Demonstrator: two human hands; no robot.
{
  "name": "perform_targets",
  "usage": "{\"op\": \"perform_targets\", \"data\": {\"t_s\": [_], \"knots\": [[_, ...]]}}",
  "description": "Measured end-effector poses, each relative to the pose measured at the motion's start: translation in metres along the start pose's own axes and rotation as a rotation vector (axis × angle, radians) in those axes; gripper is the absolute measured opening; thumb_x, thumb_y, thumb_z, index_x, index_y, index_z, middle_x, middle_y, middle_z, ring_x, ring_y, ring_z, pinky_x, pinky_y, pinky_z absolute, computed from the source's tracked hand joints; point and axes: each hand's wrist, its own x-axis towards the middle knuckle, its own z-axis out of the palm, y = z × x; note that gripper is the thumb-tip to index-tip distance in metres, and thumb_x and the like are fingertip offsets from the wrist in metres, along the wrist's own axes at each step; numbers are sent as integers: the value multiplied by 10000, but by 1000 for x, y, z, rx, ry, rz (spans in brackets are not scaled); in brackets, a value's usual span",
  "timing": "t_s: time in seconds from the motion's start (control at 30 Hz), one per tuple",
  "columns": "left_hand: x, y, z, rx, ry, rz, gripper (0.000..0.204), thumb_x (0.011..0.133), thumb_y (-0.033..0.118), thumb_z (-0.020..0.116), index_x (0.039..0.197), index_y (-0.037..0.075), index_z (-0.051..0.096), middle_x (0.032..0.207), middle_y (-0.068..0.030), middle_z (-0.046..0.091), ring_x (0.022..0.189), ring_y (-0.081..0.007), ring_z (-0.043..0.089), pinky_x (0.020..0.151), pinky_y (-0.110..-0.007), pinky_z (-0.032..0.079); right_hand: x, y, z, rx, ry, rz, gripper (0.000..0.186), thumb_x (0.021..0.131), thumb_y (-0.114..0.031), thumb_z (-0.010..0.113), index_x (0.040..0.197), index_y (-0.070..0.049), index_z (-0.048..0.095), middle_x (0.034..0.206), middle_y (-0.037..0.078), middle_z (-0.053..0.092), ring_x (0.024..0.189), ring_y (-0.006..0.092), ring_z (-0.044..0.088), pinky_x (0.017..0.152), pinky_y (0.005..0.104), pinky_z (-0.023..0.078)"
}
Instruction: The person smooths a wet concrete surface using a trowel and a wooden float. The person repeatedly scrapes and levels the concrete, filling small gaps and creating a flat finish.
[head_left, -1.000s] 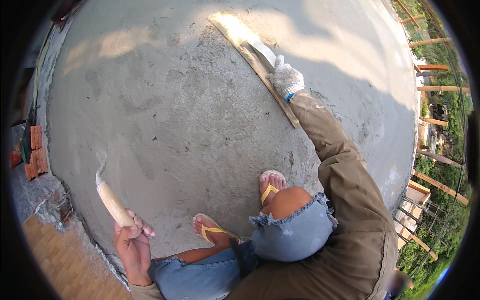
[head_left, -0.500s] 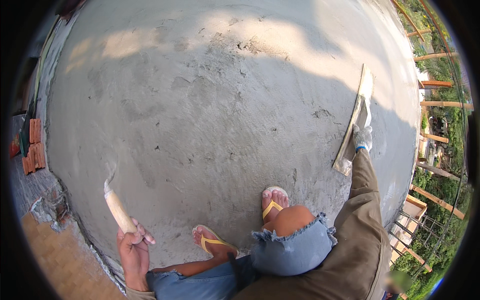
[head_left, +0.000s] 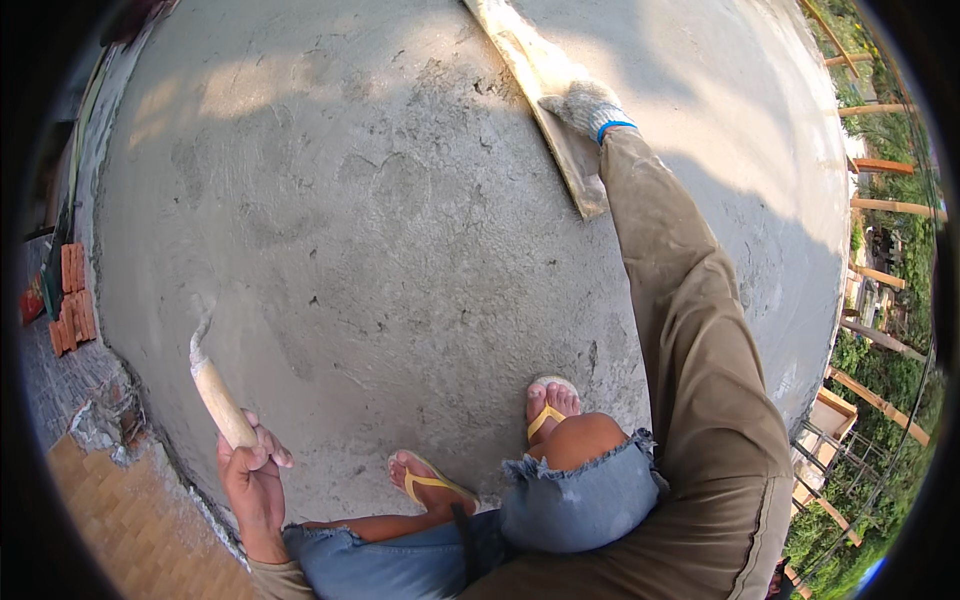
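Gripping the long float [head_left: 525, 60] on grey cement [head_left: 300, 230] up ahead, gloved R hand [head_left: 588, 108] wraps its top; L hand [head_left: 255, 485] pinches a wood-handled tool [head_left: 222, 405]. Risk: uneven R pressure could tilt float, edge gouging cement; slack L fingers might drop tool, denting it.

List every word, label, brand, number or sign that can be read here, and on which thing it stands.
None can be read.
The wooden-handled trowel in the left hand, the long float in the gloved right hand and the flip-flops show no lettering.
The stacked bricks are too small to tell.
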Motion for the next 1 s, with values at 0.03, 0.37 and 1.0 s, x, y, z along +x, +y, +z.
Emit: {"op": "perform_targets", "data": {"t_s": [0.03, 0.37, 1.0], "knots": [[-2, 1, -1, 2, -17, -3, 455, 778, 82, 564, 1222, -5, 517, 743, -55, 490, 659, -185, 526, 629, -351, 496, 0, -37, -11, 48, -25, -19, 746, 906, -614, 700, 1262, 39, 639, 1176, 269, 721, 1122, 398, 698, 977, 472, 548], [-12, 5, 17, -101, -76, -31, 418, 798, 84, 565, 1205, 3, 521, 771, -49, 505, 653, -180, 520, 617, -347, 472, -123, -163, 13, 141, -304, -466, 605, 895, -365, 774, 1305, -5, 512, 1092, 250, 725, 1086, 437, 694, 902, 510, 559], [-20, -39, -26, 67, -22, -188, 375, 816, 105, 533, 1185, 39, 529, 784, -28, 513, 633, -155, 499, 591, -323, 443, -237, 172, -3, 85, 65, 628, 665, 947, -462, 702, 1329, 5, 422, 1127, 300, 717, 1058, 451, 711, 898, 541, 567]]}}
